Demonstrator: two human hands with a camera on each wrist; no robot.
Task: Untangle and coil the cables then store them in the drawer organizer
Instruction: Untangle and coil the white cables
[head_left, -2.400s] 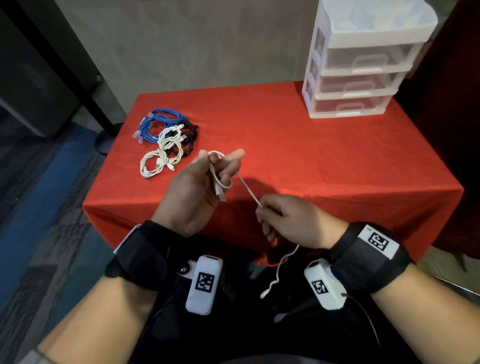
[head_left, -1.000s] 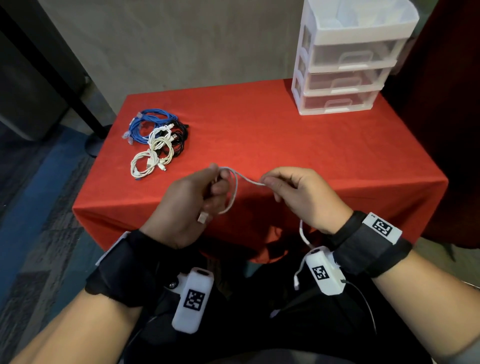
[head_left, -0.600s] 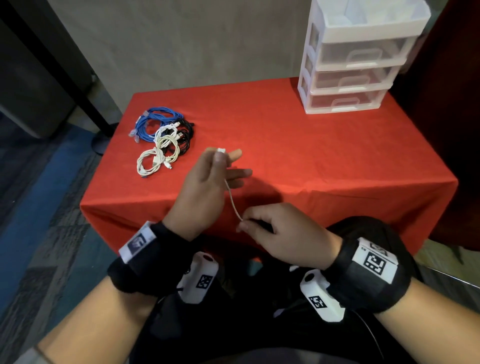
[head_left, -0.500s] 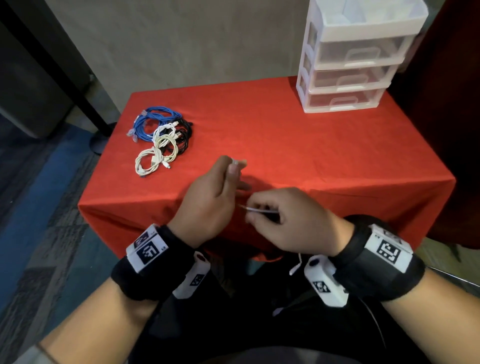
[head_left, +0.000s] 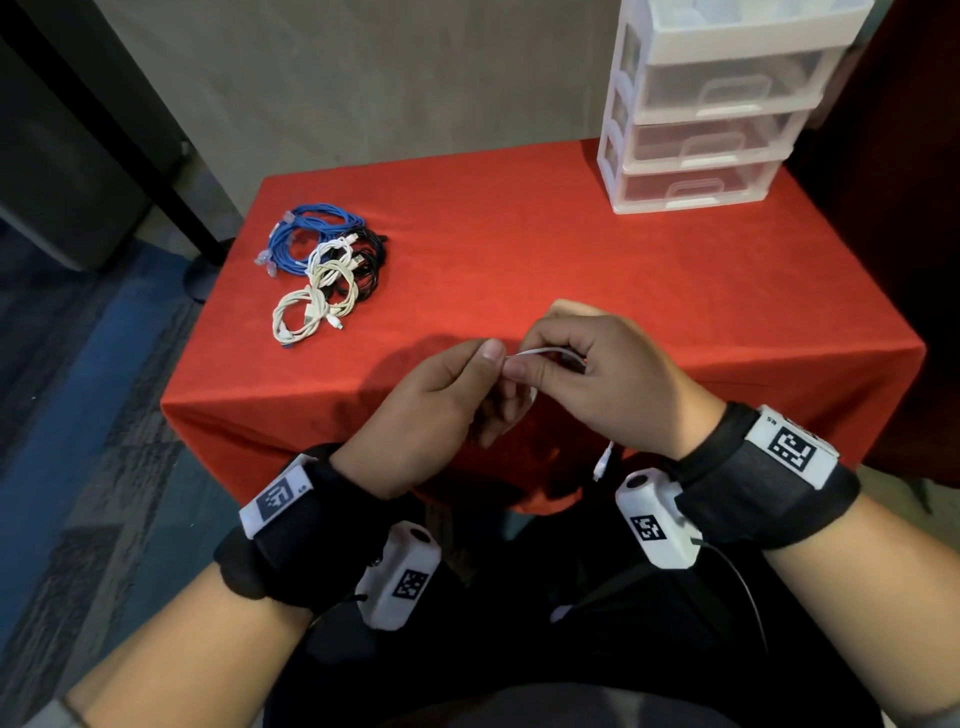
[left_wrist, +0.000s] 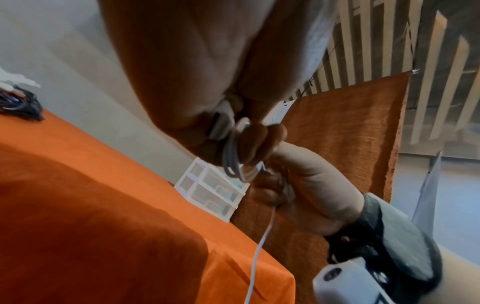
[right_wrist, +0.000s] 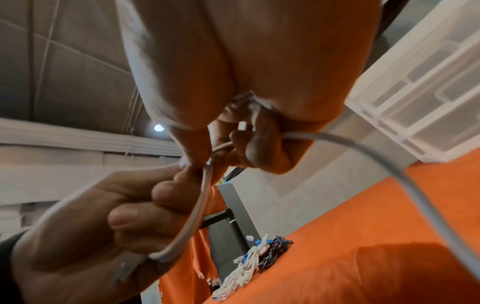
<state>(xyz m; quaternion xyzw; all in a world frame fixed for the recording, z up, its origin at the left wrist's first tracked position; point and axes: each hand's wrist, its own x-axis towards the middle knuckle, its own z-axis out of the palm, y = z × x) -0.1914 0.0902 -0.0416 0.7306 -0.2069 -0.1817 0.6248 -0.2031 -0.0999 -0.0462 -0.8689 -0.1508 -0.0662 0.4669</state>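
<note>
Both hands (head_left: 519, 384) rose together above red-clothed table (head_left: 571, 260), grey wall (head_left: 389, 78) behind.

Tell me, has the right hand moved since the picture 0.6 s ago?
Yes. The right hand has come up from below the red tablecloth's front edge to the left hand, pinching the thin white cable.

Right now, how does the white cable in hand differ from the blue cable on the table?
The white cable is pinched between the left hand and right hand, its free end dangling; the blue cable lies untouched on the red tablecloth. White is thin and half-wound; blue is a finished bundle. Neither is in the drawer organizer.
</note>
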